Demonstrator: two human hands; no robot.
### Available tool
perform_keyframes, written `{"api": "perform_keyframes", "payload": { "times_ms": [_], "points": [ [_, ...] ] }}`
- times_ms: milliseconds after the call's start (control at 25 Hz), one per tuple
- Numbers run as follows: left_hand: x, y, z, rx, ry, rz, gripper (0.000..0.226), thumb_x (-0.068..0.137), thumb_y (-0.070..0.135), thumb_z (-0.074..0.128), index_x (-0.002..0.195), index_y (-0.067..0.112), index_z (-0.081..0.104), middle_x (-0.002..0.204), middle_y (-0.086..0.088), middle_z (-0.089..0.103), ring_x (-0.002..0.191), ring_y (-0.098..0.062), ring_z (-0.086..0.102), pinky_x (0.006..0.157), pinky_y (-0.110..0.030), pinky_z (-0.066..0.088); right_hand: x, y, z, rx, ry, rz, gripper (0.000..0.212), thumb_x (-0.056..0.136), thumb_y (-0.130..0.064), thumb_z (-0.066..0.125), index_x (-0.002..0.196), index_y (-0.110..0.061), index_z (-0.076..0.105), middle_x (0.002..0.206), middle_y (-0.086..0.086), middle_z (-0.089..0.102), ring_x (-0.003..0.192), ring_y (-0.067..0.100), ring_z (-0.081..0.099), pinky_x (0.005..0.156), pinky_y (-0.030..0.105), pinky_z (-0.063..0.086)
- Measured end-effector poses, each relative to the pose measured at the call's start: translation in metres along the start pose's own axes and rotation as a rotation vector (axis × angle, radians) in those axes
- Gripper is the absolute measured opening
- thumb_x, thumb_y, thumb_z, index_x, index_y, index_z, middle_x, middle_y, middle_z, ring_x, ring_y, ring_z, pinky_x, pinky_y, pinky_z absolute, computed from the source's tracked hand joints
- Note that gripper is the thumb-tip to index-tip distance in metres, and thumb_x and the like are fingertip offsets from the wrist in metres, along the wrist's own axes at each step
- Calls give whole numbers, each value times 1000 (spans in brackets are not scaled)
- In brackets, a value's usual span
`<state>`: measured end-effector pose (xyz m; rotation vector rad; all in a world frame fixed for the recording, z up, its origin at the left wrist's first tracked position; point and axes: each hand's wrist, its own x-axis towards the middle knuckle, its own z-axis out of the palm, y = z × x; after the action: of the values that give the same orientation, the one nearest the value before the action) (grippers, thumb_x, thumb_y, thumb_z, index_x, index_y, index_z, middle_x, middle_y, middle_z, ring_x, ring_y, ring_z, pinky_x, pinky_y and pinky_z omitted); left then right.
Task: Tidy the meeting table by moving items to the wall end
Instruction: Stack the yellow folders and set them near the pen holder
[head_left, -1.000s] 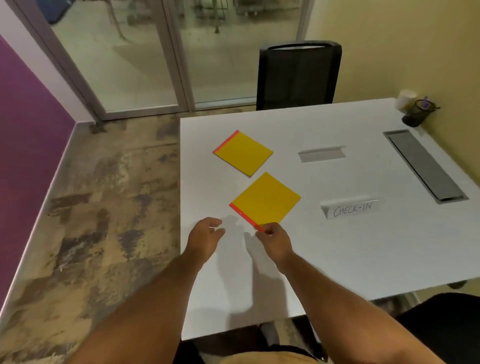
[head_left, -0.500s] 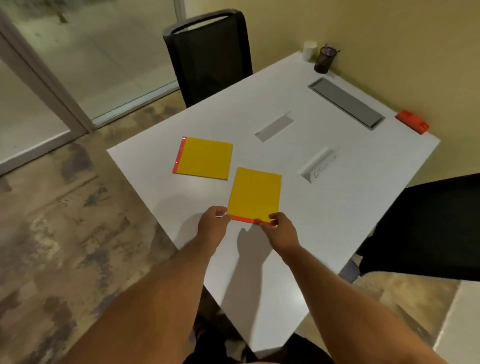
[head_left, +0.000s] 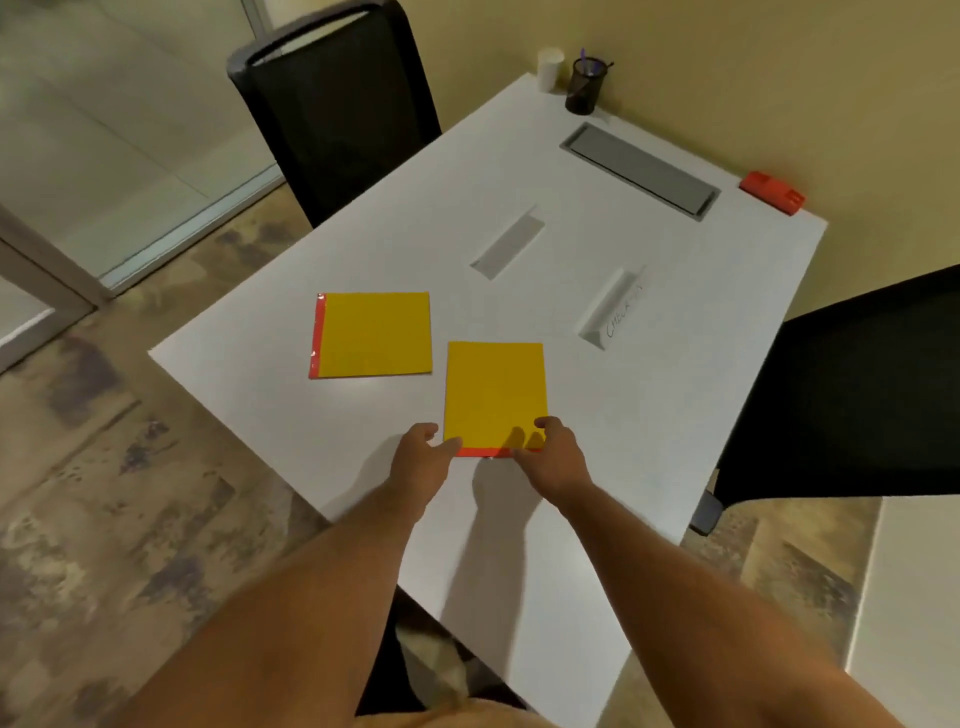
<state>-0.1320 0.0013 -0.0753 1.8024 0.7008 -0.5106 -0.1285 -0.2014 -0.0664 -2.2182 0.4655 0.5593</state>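
Observation:
Two yellow folders with red spines lie on the white meeting table (head_left: 675, 395). The near yellow folder (head_left: 493, 389) is gripped at its red bottom edge by both hands: my left hand (head_left: 423, 460) pinches the lower left corner, my right hand (head_left: 550, 457) the lower right corner. The second yellow folder (head_left: 376, 332) lies flat to the left, untouched. Two white tent cards stand further in: one reading CHECK-IN (head_left: 615, 312) and a blank one (head_left: 509, 244).
At the wall end sit a white cup (head_left: 549, 67), a black mesh pen holder (head_left: 586, 85), a grey cable hatch (head_left: 641, 169) and a red stapler (head_left: 772, 192). A black chair (head_left: 337, 109) stands at the far side, another black chair (head_left: 852, 395) at the right.
My left hand has closed on the near folder's corner beside my right hand. The folder has been turned square to me, and my view has swung round toward the wall end.

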Motion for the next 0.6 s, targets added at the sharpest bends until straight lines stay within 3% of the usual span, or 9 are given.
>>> {"api": "perform_keyframes", "payload": {
  "times_ms": [80, 160, 280, 400, 520, 600],
  "points": [
    [34, -1, -6, 78, -79, -12, 66, 95, 30, 74, 151, 11, 45, 153, -11, 53, 131, -34, 58, 110, -47, 51, 17, -1, 13, -35, 30, 85, 77, 85, -33, 78, 152, -11, 46, 146, 15, 55, 131, 37, 58, 104, 48, 53],
    [64, 8, -11, 164, -185, -49, 67, 93, 24, 75, 151, 12, 45, 147, -13, 57, 123, -33, 63, 105, -47, 55, 30, -9, 28, 10, 122, 181, 70, 81, -32, 76, 144, -11, 53, 140, 16, 58, 130, 38, 58, 103, 45, 52],
    [89, 30, -21, 51, -357, -253, 51, 89, 15, 81, 133, 15, 56, 121, -17, 66, 98, -30, 66, 85, -41, 57, 19, -29, 51, 69, 215, 311, 69, 87, -26, 75, 149, -10, 49, 145, 19, 51, 135, 40, 53, 108, 45, 46],
    [119, 46, -42, -61, -499, -384, 37, 88, 9, 80, 121, -1, 68, 128, -23, 69, 115, -38, 68, 98, -53, 57, 25, -46, 57, 253, 348, 506, 78, 89, -33, 76, 155, -11, 41, 148, 19, 51, 134, 40, 55, 108, 47, 49],
    [133, 62, -61, -120, -567, -279, 33, 89, -3, 73, 121, 2, 66, 122, -23, 71, 101, -38, 71, 82, -57, 63, 23, -59, 67, 402, 410, 578, 76, 93, -32, 76, 156, -10, 40, 145, 16, 58, 128, 34, 62, 98, 38, 52],
    [136, 76, -74, -94, -573, -169, 40, 88, -9, 71, 123, 8, 63, 118, -23, 70, 93, -36, 70, 80, -59, 63, 21, -68, 74, 501, 357, 608, 71, 92, -38, 77, 151, -12, 46, 131, 15, 67, 110, 31, 69, 87, 39, 58]
  ]
}}
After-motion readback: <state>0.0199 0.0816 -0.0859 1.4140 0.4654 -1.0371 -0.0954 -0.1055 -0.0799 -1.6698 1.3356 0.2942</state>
